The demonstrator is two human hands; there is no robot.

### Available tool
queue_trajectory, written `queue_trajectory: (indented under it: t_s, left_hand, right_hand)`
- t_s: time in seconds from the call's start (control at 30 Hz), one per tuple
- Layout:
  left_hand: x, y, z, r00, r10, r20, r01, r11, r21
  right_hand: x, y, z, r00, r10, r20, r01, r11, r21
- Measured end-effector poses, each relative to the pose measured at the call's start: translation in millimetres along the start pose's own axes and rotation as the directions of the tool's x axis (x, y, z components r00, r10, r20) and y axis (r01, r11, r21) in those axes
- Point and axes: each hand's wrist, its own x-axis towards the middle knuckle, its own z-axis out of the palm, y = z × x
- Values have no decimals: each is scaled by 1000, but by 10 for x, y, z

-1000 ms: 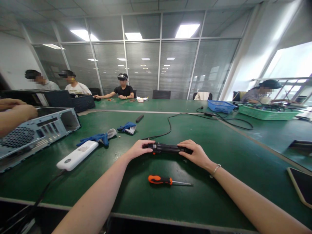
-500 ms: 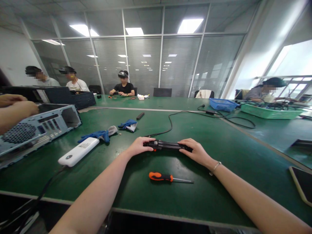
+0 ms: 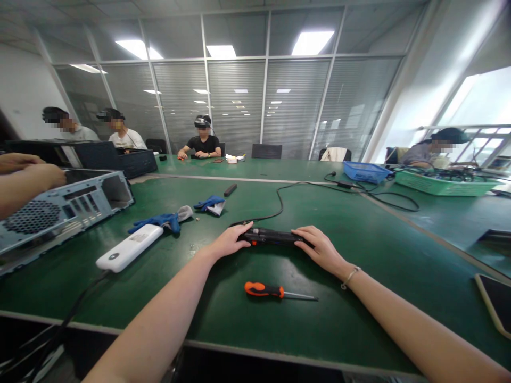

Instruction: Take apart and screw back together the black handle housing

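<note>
Black power strip (image 3: 272, 237) lies flat on the green tabletop (image 3: 359, 250), well in from the near edge and running side to side in front of me. My left hand (image 3: 229, 242) is curled over its left end, fingers on top and thumb tucked toward me, gripping it. My right hand (image 3: 319, 249) is closed over its right end in the same way, so the strip sits held between my two hands. A small orange spot shows on the strip just beside my left fingers (a switch, as far as I can tell). A black cable (image 3: 279, 205) leaves the strip's left end and snakes away toward the far right corner of the tabletop.

Nearer the near edge, between my forearms and apart from the strip, lies an orange-handled screwdriver (image 3: 275, 291), its shaft pointing right. Off toward the left edge rests a white device (image 3: 128, 248), with blue gloves (image 3: 162, 222) touching its far end and another blue glove (image 3: 210, 204) a little further in. An open computer case (image 3: 59, 210) stands at the left edge, with another person's hands (image 3: 27, 175) on top of it. A blue basket (image 3: 364, 171) and a green tray (image 3: 439, 185) sit toward the far right. A phone (image 3: 495, 303) lies at the right edge.
</note>
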Motion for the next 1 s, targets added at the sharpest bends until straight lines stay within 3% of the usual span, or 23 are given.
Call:
queue_trajectory:
  t_s: [1.0]
  left_hand:
    - [-33, 160, -62, 1000, -26, -6, 25, 992, -125]
  right_hand:
    - [-1, 24, 39, 998, 56, -33, -55, 997, 46]
